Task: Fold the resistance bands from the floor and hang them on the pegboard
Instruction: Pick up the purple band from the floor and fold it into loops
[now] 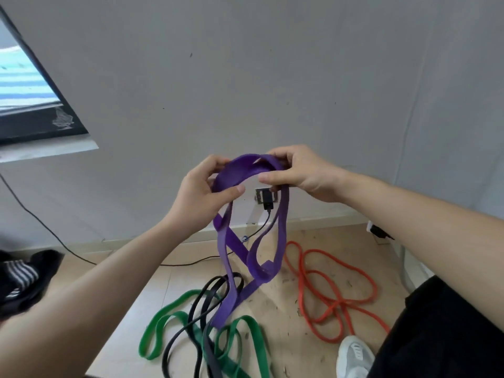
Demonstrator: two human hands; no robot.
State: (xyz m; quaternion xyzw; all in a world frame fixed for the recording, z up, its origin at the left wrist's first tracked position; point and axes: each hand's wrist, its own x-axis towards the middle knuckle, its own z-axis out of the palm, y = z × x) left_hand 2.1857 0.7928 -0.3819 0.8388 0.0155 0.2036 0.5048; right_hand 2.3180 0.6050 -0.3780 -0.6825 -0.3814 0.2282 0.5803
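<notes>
My left hand (203,186) and right hand (297,170) both pinch the purple band (240,170) at its top fold. Looks soft, floppy, stretchy; I'd grip the gathered loops together, since loose strands dangle to the floor (286,296).

**Purple band held up in both hands**

The left hand (203,186) and right hand (298,171) grip the top of the purple band (246,170). Its loops hang below them toward the floor (275,304), where green (174,320), black (210,291) and orange bands (321,293) lie.

Socket (259,190): black plug (268,201) in it.
Wall (272,64): pale grey, scuffed, around the socket.
Window (30,85): dark-framed, up-left of the socket.
Floor (275,304): speckled beige tiles below the socket.
</notes>
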